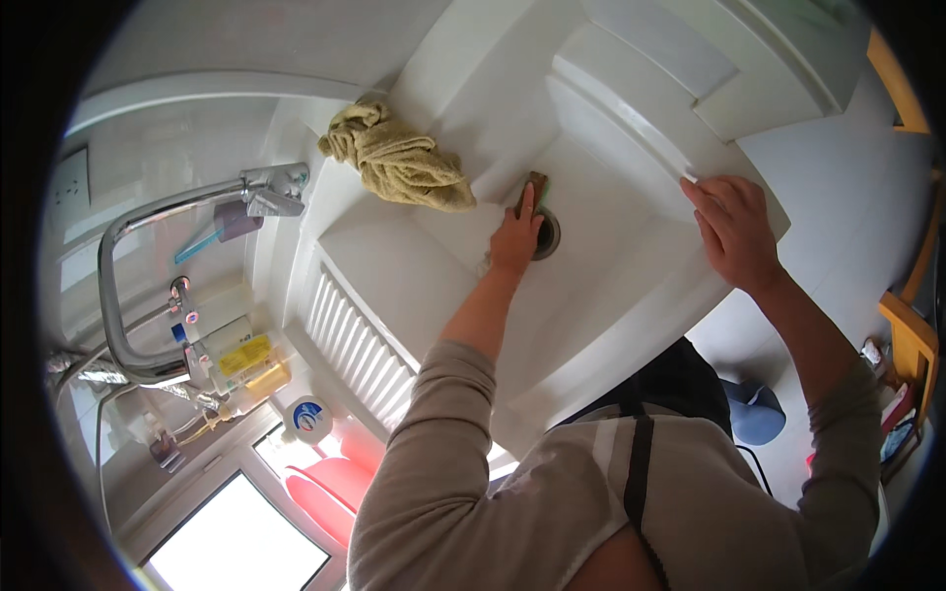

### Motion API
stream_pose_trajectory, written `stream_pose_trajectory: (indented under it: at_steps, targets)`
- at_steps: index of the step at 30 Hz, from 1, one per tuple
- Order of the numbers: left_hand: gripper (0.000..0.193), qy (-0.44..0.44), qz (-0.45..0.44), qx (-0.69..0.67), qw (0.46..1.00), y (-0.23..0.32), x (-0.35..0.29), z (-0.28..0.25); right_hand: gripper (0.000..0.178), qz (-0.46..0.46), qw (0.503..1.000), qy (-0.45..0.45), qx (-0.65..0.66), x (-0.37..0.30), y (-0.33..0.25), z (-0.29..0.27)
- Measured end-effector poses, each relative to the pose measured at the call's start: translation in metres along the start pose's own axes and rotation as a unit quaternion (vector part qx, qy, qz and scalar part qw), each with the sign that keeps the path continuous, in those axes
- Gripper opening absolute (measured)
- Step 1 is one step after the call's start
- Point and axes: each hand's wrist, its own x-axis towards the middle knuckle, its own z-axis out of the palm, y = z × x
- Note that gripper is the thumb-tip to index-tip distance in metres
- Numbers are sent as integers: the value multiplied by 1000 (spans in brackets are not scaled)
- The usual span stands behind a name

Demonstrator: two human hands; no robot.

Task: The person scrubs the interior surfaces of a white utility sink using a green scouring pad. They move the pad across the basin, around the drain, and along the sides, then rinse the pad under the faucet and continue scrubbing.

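Inside a white sink (601, 286), my left hand (514, 244) presses a small brown scouring sponge with a greenish edge (537, 182) against the basin floor. The dark round drain hole (548, 240) lies right beside these fingers. My right hand (731, 229) rests on the sink's right rim, fingers stretched out over the edge and holding nothing that I can see. A crumpled olive-yellow towel (399, 158) hangs over the far left rim of the sink, apart from both hands.
A ribbed washboard (360, 335) is moulded into the sink's left side. On the left wall are a curved chrome faucet (108, 286) and several bottles. A red basin (330, 488) stands near the window, and a blue-grey object (754, 414) is on the floor at right.
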Motion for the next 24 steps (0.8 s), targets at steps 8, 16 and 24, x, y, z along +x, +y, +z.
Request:
stream_pose_trajectory:
  at_steps: [8, 16, 24]
  targets:
    - [63, 4, 192, 69, 979, 36, -29, 13, 40, -1, 1000, 9, 0, -9, 9, 3]
    - [62, 14, 55, -55, 997, 90, 11, 11, 40, 16, 1000, 3, -17, -8, 5, 4]
    - [63, -21, 129, -67, 989, 60, 35, 2, 38, 17, 999, 11, -30, -5, 2, 5]
